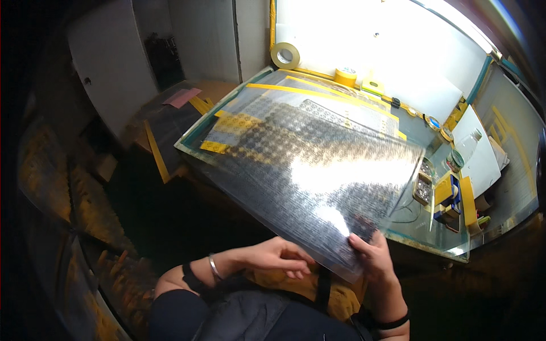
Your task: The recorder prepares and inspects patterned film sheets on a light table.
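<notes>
A large glossy see-through film sheet [273, 193] with a dense dark pattern lies slanted across the glass-topped table and overhangs its near edge. My right hand [375, 256] grips its near right corner, the thumb on top and the fingers beneath. Close to the sheet's near edge, my left hand [278, 257] has loosely bent fingers spread apart, with nothing seen in them. Its fingertips reach the edge, but I cannot tell whether they touch it. Under the film, other patterned sheets with yellow tape strips [307, 91] show through. Bright glare hides part of the film's pattern.
Tape rolls [285, 55] and a yellow roll [345, 77] stand along the table's back edge. To the right are a small tray [422, 188], a blue-and-yellow box [448, 199], a green tin [454, 161] and a clear bottle [470, 143]. A lit white panel [364, 40] rises behind.
</notes>
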Available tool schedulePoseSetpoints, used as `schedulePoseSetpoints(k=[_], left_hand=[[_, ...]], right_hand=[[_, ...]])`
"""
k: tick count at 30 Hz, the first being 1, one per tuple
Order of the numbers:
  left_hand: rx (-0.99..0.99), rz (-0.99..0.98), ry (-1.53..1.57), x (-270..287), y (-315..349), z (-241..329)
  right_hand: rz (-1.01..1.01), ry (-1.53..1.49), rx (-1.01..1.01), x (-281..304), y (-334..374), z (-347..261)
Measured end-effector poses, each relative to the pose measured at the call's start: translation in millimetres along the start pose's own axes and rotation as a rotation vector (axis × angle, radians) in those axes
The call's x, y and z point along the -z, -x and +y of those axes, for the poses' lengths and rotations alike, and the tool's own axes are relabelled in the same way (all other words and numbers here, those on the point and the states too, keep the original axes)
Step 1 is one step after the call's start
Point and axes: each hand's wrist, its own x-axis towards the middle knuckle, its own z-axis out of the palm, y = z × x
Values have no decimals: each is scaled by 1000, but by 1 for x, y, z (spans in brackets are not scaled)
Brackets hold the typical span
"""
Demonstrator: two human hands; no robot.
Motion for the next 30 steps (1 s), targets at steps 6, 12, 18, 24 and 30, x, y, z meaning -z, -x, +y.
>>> schedulePoseSetpoints(k=[6,12,18,24,30], left_hand=[[-318,1062,508,123,134,-36],[-96,762,518,125,143,17],[136,690,-38,101,90,51],[-86,1088,62,155,116,38],[-296,1308,149,189,126,47]], right_hand=[[4,179,-194,66,52,-51],[-91,407,-219,84,45,-57],[-25,176,-6,71,28,-49],[-14,196,33,78,41,-47],[-32,233,-23,74,43,-49]])
